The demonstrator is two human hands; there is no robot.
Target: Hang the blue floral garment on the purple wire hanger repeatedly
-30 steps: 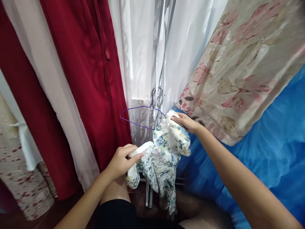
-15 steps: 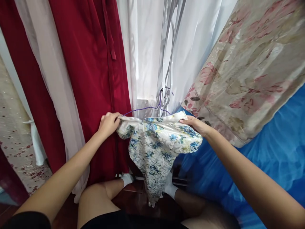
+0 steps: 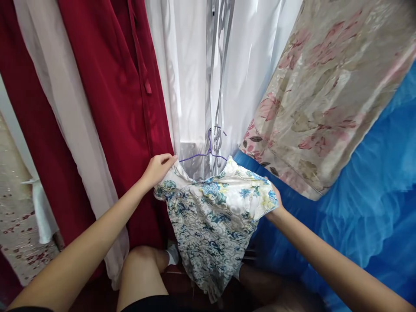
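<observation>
A white floral blouse (image 3: 211, 225) with blue, green and yellow flowers hangs on a purple hanger (image 3: 199, 155). The hanger's hook is caught at a rod among white ribbons (image 3: 216, 86). With fingers pinched, my left hand (image 3: 160, 170) grips the blouse's left shoulder by the hanger's end. On the other side my right hand (image 3: 275, 198) is at the right sleeve edge, mostly behind the fabric. Its fingers are largely hidden by the sleeve. The neckline sags open below the hanger, and the lower part of the blouse drapes down between my legs.
Long red cloth (image 3: 107, 108) and a pale pink drape (image 3: 74, 108) hang at left. White curtains (image 3: 191, 78) hang behind the hanger. At right are a beige rose-patterned cloth (image 3: 312, 108) and blue tulle (image 3: 354, 225). My bent knee (image 3: 139, 264) is below.
The blouse has spread out over the hanger, its folded top now opened into a neckline. My right hand has moved down from the shoulder to the sleeve edge. The view has shifted slightly.
</observation>
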